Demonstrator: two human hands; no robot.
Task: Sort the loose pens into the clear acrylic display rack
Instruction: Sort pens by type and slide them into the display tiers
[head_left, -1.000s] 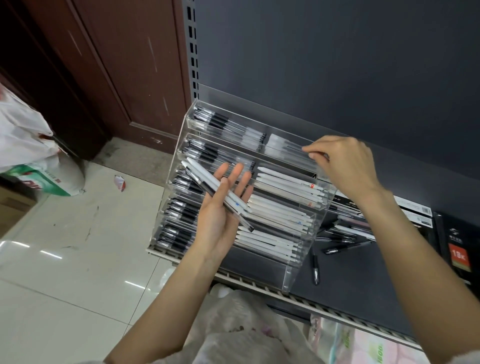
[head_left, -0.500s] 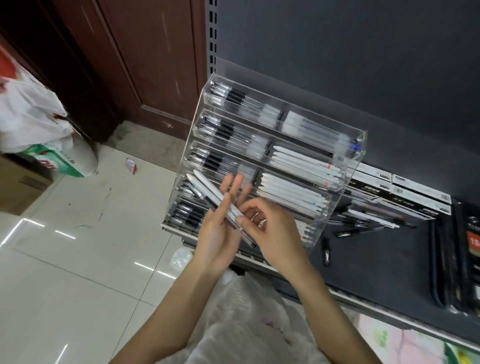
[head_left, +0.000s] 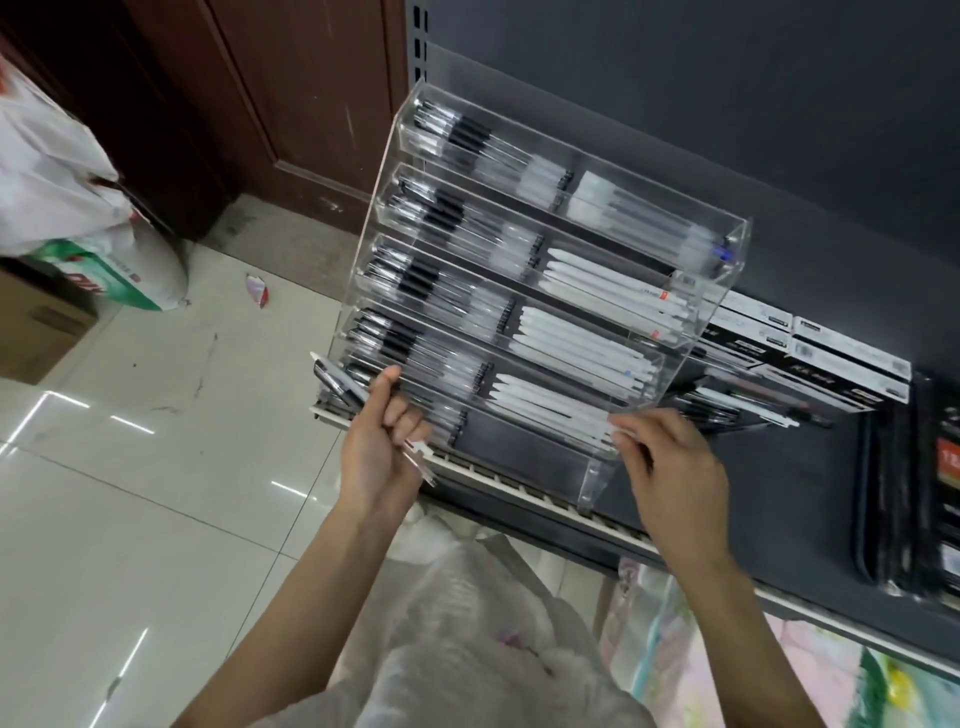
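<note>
Two hands: mine, both at the rack's lowest tier.
Left hand (head_left: 382, 447): closed around a bundle of loose pens (head_left: 343, 387).
Right hand (head_left: 670, 467): fingers pinching white pens (head_left: 550, 410).
Rack: clear acrylic tiered display rack (head_left: 727, 244) on dark shelf (head_left: 810, 499).
</note>
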